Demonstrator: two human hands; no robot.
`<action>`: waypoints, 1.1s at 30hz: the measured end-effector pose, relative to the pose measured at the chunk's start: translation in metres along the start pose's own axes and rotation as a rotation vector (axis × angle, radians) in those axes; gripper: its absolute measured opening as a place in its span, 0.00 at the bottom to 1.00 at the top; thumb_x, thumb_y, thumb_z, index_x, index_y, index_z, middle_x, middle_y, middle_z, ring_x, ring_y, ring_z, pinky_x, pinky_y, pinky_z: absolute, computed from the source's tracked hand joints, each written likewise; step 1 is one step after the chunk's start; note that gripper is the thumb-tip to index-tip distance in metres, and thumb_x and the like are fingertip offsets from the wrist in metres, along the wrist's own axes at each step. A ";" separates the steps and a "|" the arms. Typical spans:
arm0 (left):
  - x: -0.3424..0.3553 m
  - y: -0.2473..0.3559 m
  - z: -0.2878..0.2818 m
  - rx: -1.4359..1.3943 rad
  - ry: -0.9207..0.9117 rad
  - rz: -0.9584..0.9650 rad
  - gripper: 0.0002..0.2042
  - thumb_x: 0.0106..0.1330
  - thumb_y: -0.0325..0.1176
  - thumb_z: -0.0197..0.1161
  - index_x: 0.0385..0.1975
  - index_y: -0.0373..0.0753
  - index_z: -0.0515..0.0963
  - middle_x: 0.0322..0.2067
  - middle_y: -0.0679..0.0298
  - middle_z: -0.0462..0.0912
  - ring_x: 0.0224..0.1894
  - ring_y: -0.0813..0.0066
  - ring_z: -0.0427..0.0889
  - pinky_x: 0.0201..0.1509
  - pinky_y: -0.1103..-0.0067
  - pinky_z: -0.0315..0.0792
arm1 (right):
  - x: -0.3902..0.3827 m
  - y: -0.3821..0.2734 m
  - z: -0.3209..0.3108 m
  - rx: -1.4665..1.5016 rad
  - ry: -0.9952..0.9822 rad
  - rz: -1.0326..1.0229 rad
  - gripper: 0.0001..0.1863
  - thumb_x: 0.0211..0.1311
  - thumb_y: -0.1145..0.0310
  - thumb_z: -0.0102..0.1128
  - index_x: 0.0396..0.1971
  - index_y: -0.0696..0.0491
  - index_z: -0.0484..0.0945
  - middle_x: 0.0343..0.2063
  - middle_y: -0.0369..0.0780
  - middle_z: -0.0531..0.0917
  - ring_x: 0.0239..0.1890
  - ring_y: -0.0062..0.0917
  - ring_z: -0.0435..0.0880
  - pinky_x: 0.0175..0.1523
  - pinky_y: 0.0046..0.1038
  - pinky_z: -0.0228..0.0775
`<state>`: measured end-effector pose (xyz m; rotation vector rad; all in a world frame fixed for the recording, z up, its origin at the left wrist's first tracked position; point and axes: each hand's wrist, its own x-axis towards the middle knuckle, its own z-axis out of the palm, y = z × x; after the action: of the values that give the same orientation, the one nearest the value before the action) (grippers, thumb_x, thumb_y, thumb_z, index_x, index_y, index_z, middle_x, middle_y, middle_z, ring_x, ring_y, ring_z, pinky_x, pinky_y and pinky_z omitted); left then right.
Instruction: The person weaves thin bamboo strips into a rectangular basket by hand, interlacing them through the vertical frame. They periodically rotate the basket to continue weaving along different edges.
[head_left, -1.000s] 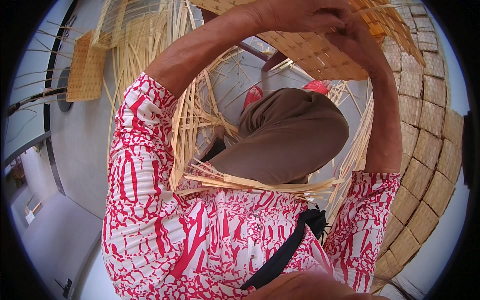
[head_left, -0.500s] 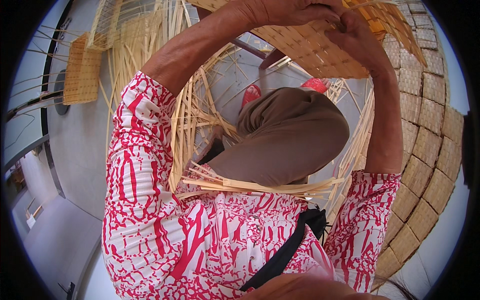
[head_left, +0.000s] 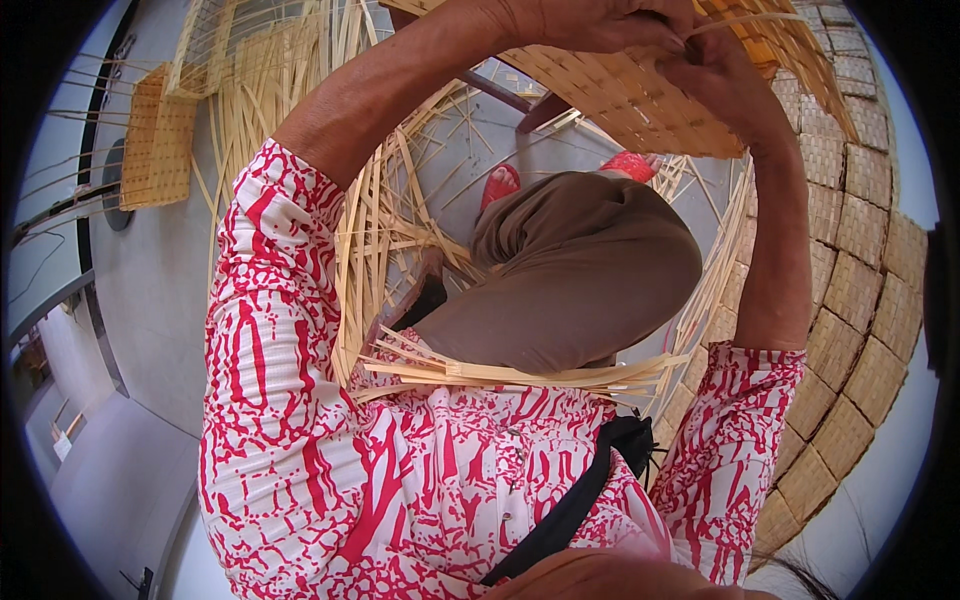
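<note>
At the top of the view, a large woven bamboo basket (head_left: 610,95) is tilted, its wall facing me. My left hand (head_left: 615,22) reaches across its upper edge, fingers pinched together. My right hand (head_left: 715,75) is closed against the same edge, its thumb close to the left fingertips. A thin pale bamboo strip (head_left: 755,18) runs out to the right from where the two hands meet. The exact grip on the strip is partly hidden by my fingers. A bundle of short bamboo strips (head_left: 520,374) lies across my lap at the waist.
Loose bamboo strips (head_left: 375,240) cover the floor left of my legs. Small woven baskets (head_left: 160,140) stand at the upper left, with long unwoven ends sticking out. Stacked woven baskets (head_left: 850,290) line the right side. A dark wooden stool leg (head_left: 540,113) shows beneath the basket.
Both hands stay at the basket's edge, with slight shifts of the fingers and wrists. My right forearm has moved a little to the right. The strip's outer end has dipped slightly.
</note>
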<state>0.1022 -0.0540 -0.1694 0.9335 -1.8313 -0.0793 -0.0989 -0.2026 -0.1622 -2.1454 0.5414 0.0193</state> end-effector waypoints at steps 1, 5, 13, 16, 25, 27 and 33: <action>0.000 -0.001 0.001 -0.011 -0.001 0.002 0.05 0.60 0.34 0.68 0.31 0.40 0.84 0.27 0.58 0.83 0.31 0.55 0.84 0.33 0.67 0.76 | 0.002 0.005 0.000 0.030 -0.013 -0.041 0.15 0.63 0.75 0.63 0.50 0.57 0.79 0.38 0.30 0.82 0.39 0.13 0.78 0.45 0.20 0.69; 0.000 -0.007 0.001 -0.025 0.031 0.055 0.05 0.57 0.32 0.69 0.29 0.39 0.82 0.27 0.56 0.82 0.33 0.53 0.83 0.35 0.65 0.74 | -0.002 0.004 0.006 0.085 0.084 0.054 0.16 0.62 0.71 0.66 0.49 0.57 0.79 0.36 0.30 0.81 0.38 0.13 0.77 0.44 0.20 0.67; -0.001 -0.010 0.006 -0.073 0.022 0.016 0.03 0.51 0.26 0.67 0.23 0.37 0.80 0.27 0.56 0.80 0.34 0.54 0.81 0.36 0.66 0.72 | 0.007 -0.002 -0.011 -0.088 -0.080 0.161 0.16 0.61 0.68 0.62 0.47 0.58 0.81 0.38 0.30 0.81 0.40 0.15 0.78 0.47 0.22 0.69; -0.008 -0.011 0.002 -0.053 -0.009 -0.016 0.03 0.52 0.25 0.68 0.22 0.36 0.80 0.29 0.56 0.81 0.35 0.54 0.82 0.37 0.66 0.73 | 0.008 -0.039 0.007 -0.155 -0.017 0.191 0.18 0.59 0.66 0.66 0.49 0.55 0.82 0.40 0.33 0.84 0.43 0.18 0.81 0.50 0.25 0.72; -0.008 -0.008 0.009 -0.073 -0.015 -0.045 0.04 0.53 0.24 0.71 0.28 0.37 0.86 0.35 0.56 0.83 0.39 0.57 0.84 0.42 0.68 0.76 | -0.009 -0.082 0.005 -0.294 0.049 0.381 0.29 0.55 0.55 0.72 0.58 0.47 0.81 0.50 0.37 0.86 0.52 0.25 0.83 0.57 0.29 0.74; -0.008 -0.002 0.007 -0.090 0.011 -0.091 0.04 0.53 0.24 0.71 0.28 0.37 0.86 0.34 0.57 0.83 0.39 0.57 0.84 0.41 0.68 0.76 | -0.008 -0.076 0.007 -0.259 0.036 0.317 0.28 0.55 0.56 0.72 0.57 0.47 0.81 0.49 0.37 0.87 0.51 0.25 0.83 0.57 0.29 0.74; -0.006 -0.006 0.006 -0.048 0.037 -0.075 0.03 0.54 0.24 0.70 0.27 0.36 0.83 0.33 0.58 0.83 0.38 0.60 0.83 0.39 0.69 0.75 | -0.005 -0.061 0.003 -0.270 0.029 0.333 0.27 0.56 0.58 0.72 0.57 0.48 0.81 0.48 0.36 0.87 0.49 0.23 0.83 0.55 0.28 0.74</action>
<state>0.1014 -0.0563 -0.1793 0.9633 -1.7527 -0.1508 -0.0793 -0.1677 -0.1158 -2.2930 0.9533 0.2592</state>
